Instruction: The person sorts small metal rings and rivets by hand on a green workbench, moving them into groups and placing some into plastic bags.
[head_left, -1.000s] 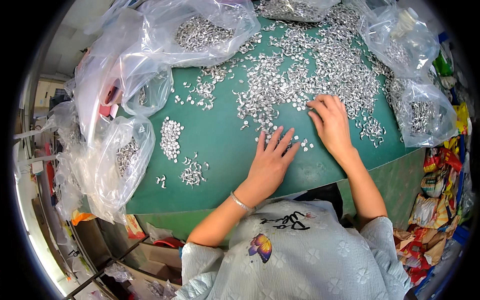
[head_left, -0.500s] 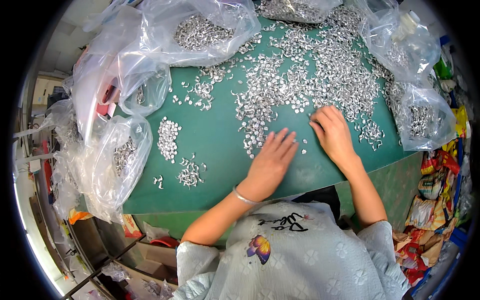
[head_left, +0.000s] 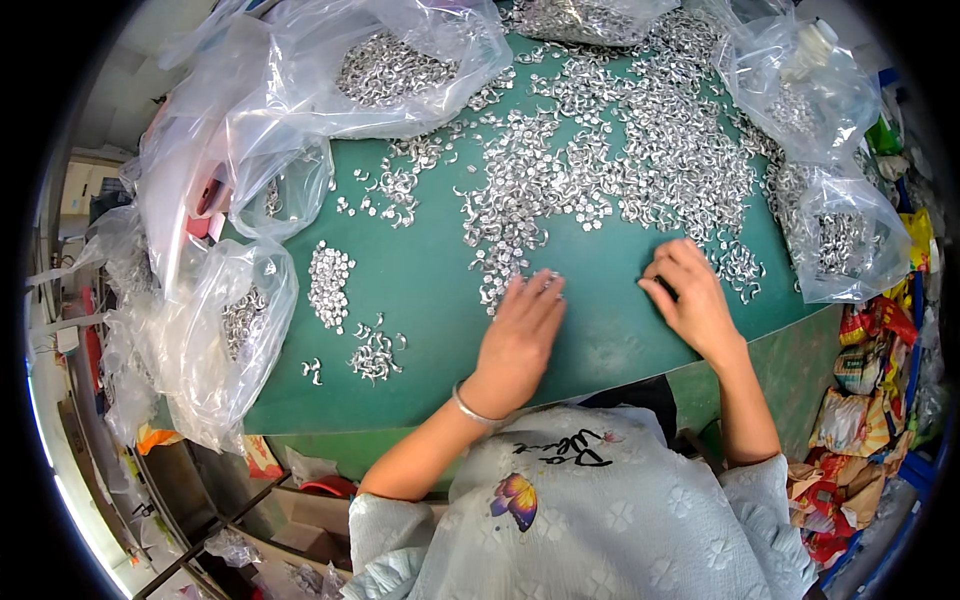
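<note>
Head cam, wide fisheye, worn on the person's head, faces steeply down over bare left hand (head_left: 516, 345) & bare right hand (head_left: 692, 298), near enough to show both whole, w/ bare forearms (head_left: 425, 452). Flat green tabletop (head_left: 440, 275) spreads btwn & beyond them; pale grey-blue textured cloth top (head_left: 620, 515) sits below them, lower-ctr. Tabletop edge bows, wide lens.

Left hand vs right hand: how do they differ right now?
- The left hand has its fingers stretched forward; the right hand has its fingers curled in.
- A bracelet circles the left hand's wrist; the right hand's wrist shows none.

Shared: both are ungloved, over the green table, close to the metal pieces.
</note>
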